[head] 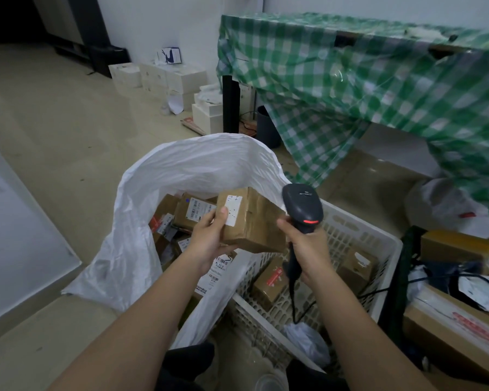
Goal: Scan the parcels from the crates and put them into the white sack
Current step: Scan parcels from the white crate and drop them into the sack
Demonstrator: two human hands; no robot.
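Parcel labels (233, 208) too blurred

Brown cardboard parcel (251, 221) with white label, centre frame. Barcode scanner (302, 210) dark grey/black, red light lit on its front. White sack (141, 210) at centre left, brown labelled parcels inside. Crate (378, 244) white lattice plastic, lower right. Tablecloth (350, 80) green-and-white check, upper right. Floor (54, 122) beige. White boxes (175, 80) top centre.
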